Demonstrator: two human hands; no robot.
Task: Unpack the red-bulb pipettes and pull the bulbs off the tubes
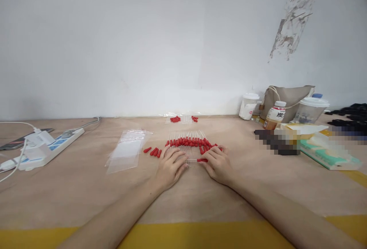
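Note:
Low over the table, my left hand (172,167) is closed on a thin clear dropper tube (192,160). Facing it, my right hand (219,164) pinches a red rubber bulb (202,160) at the tube's right end. How far the tube sits inside the bulb is too small to tell. Just beyond both hands lies a row of clear droppers with red bulbs (187,141), their tubes pointing toward the wall. More clear tubes (189,151) lie between my hands, partly hidden. Several loose red bulbs (155,152) rest left of my left hand.
Clear plastic bags (127,151) lie to the left, beyond them a power strip (54,147) with chargers. Small bags holding red bulbs (175,119) are by the wall. At right stand a white cup (249,107), a bottle (275,115) and a tissue pack (329,153).

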